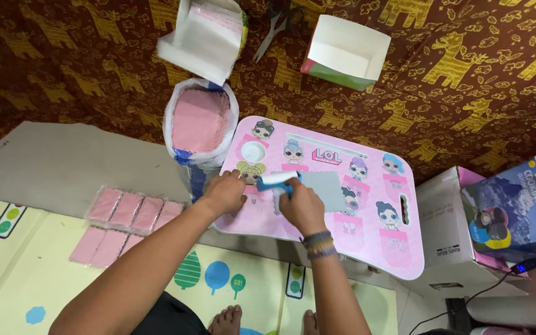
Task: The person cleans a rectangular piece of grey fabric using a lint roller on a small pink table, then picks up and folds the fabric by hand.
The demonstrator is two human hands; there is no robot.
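Observation:
A small pink lap table [373, 242] with cartoon doll pictures stands on the floor before me. My right hand [302, 205] is closed around a blue and white hand tool [277, 182], pressed down near the table's left part. Beside it, my left hand [223, 193] rests fingers down on the table's left edge, apparently pinning something small that I cannot make out. A grey rectangular sheet [325, 189] lies on the table just right of my right hand.
A plastic bag of pink sheets [198, 121] stands left of the table. Flat pink packets [128, 220] lie in rows on the mat. At the back sit an open packet box [209, 34], scissors [277, 25] and an empty white box [345, 53]. Cartons [466, 229] stand to the right.

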